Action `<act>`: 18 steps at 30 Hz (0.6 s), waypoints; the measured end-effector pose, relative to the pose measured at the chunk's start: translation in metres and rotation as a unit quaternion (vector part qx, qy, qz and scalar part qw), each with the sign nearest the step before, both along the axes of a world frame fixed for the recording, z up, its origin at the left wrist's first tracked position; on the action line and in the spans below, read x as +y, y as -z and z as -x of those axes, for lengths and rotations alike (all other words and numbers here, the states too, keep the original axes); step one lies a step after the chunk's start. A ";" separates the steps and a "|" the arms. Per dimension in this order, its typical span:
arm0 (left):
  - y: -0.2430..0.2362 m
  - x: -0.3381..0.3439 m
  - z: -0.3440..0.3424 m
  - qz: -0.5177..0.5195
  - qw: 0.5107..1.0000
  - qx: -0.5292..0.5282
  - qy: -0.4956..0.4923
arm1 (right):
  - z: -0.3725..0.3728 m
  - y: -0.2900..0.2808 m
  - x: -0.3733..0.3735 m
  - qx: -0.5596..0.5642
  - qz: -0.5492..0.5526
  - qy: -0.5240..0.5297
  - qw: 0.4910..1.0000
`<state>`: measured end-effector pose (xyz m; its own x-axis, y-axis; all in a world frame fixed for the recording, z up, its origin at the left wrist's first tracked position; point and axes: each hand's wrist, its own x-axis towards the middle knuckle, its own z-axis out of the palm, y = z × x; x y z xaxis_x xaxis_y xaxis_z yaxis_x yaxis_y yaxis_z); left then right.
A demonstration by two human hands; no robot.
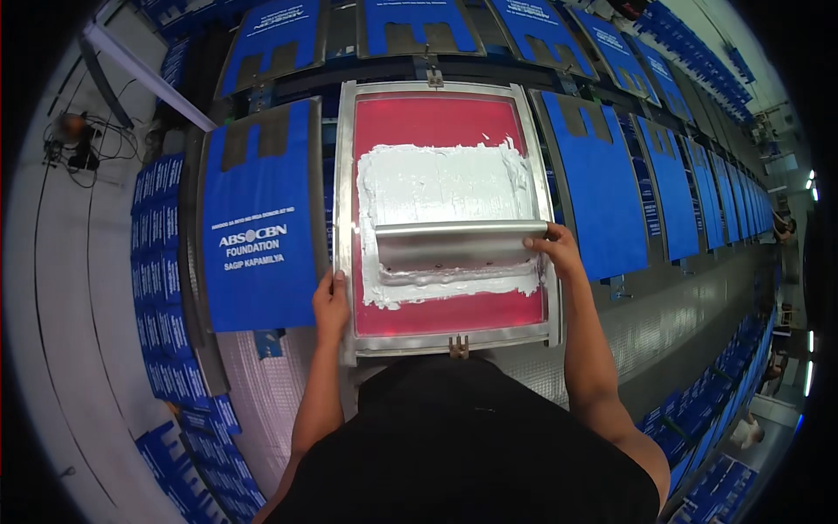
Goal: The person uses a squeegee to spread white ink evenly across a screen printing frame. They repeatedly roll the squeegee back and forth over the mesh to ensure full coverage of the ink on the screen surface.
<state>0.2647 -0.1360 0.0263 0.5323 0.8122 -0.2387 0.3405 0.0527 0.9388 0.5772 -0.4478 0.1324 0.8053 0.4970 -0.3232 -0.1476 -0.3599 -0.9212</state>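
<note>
A screen printing frame (343, 192) with silver metal sides and red mesh (436, 116) lies in front of me. Thick white ink (441, 185) is spread over the middle of the mesh, ragged at its edges. Across the ink lies a wide metal squeegee (445, 244), its lower edge coated in white. My right hand (553, 250) is closed on the squeegee's right end, the thumb on its face. At the frame's lower left side, my left hand (332, 304) is closed around the rail, some of its fingers hidden.
A blue printed bag (262, 192) lies on a board left of the frame. To the right, a plain blue bag (598, 183) starts a long row of boards. More blue bags (419, 24) line the far side. Metal clamps (459, 346) sit at the frame's ends.
</note>
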 end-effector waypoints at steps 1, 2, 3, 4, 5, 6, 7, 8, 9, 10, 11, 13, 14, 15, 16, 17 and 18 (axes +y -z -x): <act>-0.004 -0.010 -0.007 0.009 1.000 0.006 -0.010 | -0.009 0.003 -0.008 0.009 -0.001 -0.008 1.000; -0.008 -0.017 -0.012 0.011 1.000 0.010 -0.013 | -0.019 0.005 -0.011 0.019 -0.001 -0.015 1.000; -0.010 -0.025 -0.017 0.015 1.000 0.009 -0.018 | -0.031 0.005 -0.014 0.023 0.000 -0.025 0.999; -0.012 -0.031 -0.021 0.019 1.000 0.008 -0.023 | -0.040 0.010 -0.017 0.021 -0.008 -0.032 0.999; -0.012 -0.034 -0.027 0.001 0.999 0.013 -0.029 | -0.048 0.011 -0.019 0.006 -0.002 -0.035 0.999; -0.009 -0.037 -0.026 -0.015 0.999 0.025 -0.040 | -0.051 0.012 -0.018 -0.003 0.006 -0.042 0.999; -0.003 -0.041 -0.021 -0.027 0.998 0.042 -0.048 | -0.049 0.016 -0.020 -0.007 0.018 -0.049 0.999; 0.003 -0.039 -0.017 -0.028 0.996 0.047 -0.063 | -0.053 0.019 -0.015 -0.013 0.017 -0.058 0.998; 0.013 -0.040 -0.012 -0.020 0.995 0.057 -0.075 | -0.054 0.022 -0.014 -0.015 0.025 -0.065 0.997; 0.019 -0.039 -0.008 -0.007 0.995 0.061 -0.079 | -0.056 0.025 -0.017 -0.002 0.025 -0.072 0.997; 0.022 -0.040 -0.009 0.008 0.995 0.061 -0.083 | -0.059 0.026 -0.018 0.007 0.025 -0.078 0.997; -0.003 -0.044 -0.025 0.008 0.996 0.059 -0.061 | -0.058 0.018 -0.026 0.023 0.018 -0.069 0.997; 0.002 -0.045 -0.023 0.006 0.997 0.045 -0.063 | -0.052 0.015 -0.031 0.029 0.012 -0.062 0.998; 0.006 -0.042 -0.027 0.002 0.998 0.020 -0.061 | -0.051 0.012 -0.034 0.024 0.003 -0.053 0.998; 0.003 -0.042 -0.031 0.016 0.997 0.011 -0.070 | -0.054 0.018 -0.029 0.005 -0.022 -0.052 0.998; 0.000 -0.041 -0.034 0.029 0.997 0.001 -0.078 | -0.058 0.021 -0.028 -0.001 -0.021 -0.058 0.998; -0.003 -0.042 -0.029 0.042 0.995 -0.004 -0.089 | -0.059 0.018 -0.022 -0.003 -0.021 -0.067 0.998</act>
